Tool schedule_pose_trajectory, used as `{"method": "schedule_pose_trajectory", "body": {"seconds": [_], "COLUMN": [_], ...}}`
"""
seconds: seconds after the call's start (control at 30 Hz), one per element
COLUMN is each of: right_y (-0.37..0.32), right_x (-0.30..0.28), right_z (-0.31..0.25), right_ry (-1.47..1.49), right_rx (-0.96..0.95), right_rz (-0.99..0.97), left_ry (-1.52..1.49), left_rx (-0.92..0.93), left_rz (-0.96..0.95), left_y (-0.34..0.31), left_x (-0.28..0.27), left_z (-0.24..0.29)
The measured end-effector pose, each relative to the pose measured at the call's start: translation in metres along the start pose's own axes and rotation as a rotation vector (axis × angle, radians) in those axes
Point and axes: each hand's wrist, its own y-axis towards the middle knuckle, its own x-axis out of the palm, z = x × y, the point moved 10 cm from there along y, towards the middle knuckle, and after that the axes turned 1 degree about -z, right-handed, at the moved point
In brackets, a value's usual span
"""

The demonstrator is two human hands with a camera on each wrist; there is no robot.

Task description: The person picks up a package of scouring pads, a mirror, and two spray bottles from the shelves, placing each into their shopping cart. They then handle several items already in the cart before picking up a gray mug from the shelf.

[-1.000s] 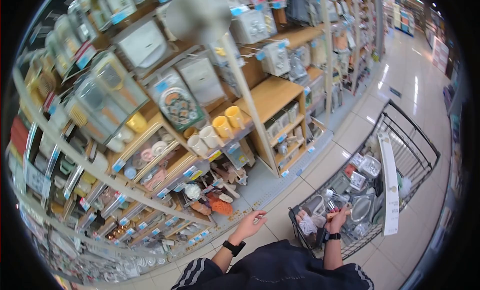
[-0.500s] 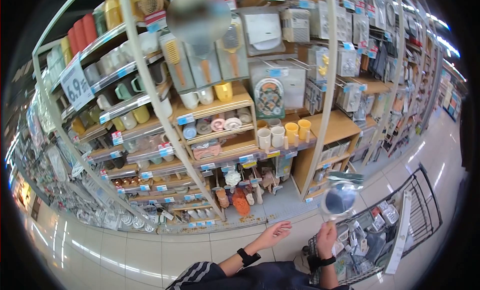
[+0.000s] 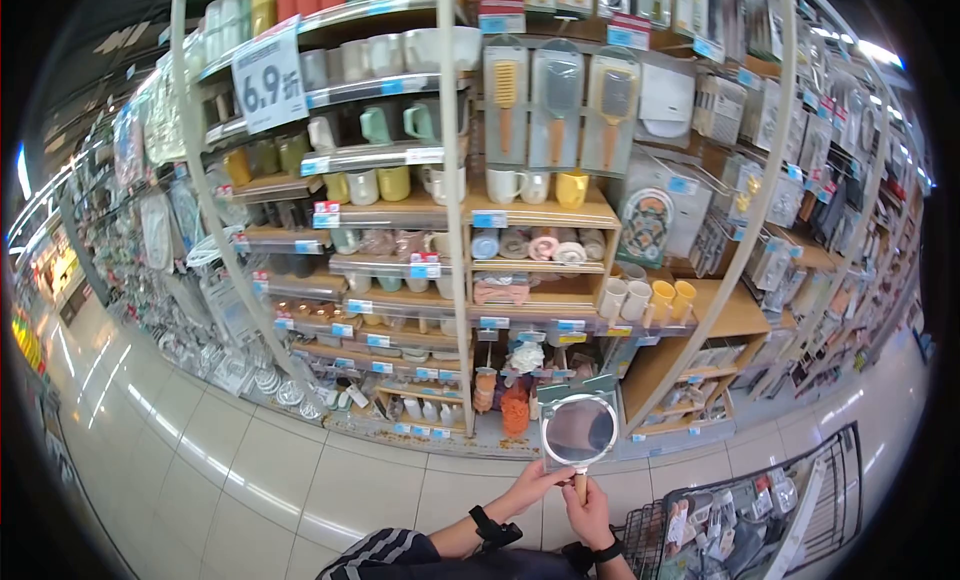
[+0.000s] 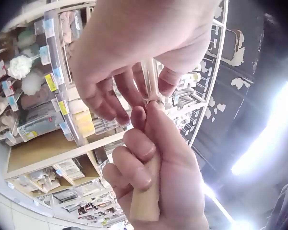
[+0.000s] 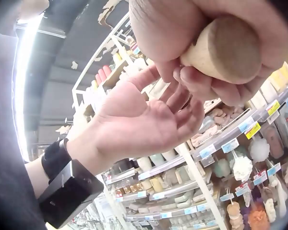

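**Round hand mirror held up in front of the store shelves**

Far to the left of the hands, pale floor tiles run along the foot of the shelves. A price sign hangs high above them.

The left hand reaches in from the left with a black wristband on its wrist. Its palm is turned toward the other hand. In the left wrist view, its fingertips and thumb close lightly round the thin neck, just below the glass and right above the right hand's grip.

The hand mirror stands upright directly above both hands. Its round face is turned toward the person, and the low shelf of sponges and brushes lies behind it.

The right hand sits just right of the left, the two touching. Its fingers are wrapped tight round the wooden handle, whose round butt end pokes out of the fist in the right wrist view.

Up and to the right of the hands, white and yellow mugs stand on a wooden ledge. Low to the right of the right hand is a wire shopping cart with packaged goods in it.
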Motion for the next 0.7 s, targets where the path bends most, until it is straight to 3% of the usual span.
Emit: {"method": "schedule_pose_trajectory", "body": {"seconds": [0.13, 0.23, 0.43, 0.57, 0.7], "right_y": [-0.003, -0.007, -0.019, -0.033, -0.053], "right_x": [0.018, 0.028, 0.041, 0.034, 0.017], "right_z": [-0.01, -0.014, -0.021, -0.031, -0.026], "right_ry": [-0.053, -0.077, -0.027, 0.003, 0.28], "right_rx": [-0.006, 0.002, -0.093, -0.141, -0.011], "right_rz": [-0.025, -0.055, -0.07, -0.09, -0.085], "left_ry": [0.019, 0.013, -0.007, 0.083, 0.191], "left_rx": [0.057, -0.032, 0.013, 0.033, 0.115], "left_rz": [0.049, -0.007, -0.163, -0.094, -0.013], "left_y": [-0.017, -0.026, -0.049, -0.057, -0.06], "left_x": [-0.013, -0.014, 0.022, 0.028, 0.042], "left_z": [0.012, 0.003, 0.027, 0.023, 0.03]}}
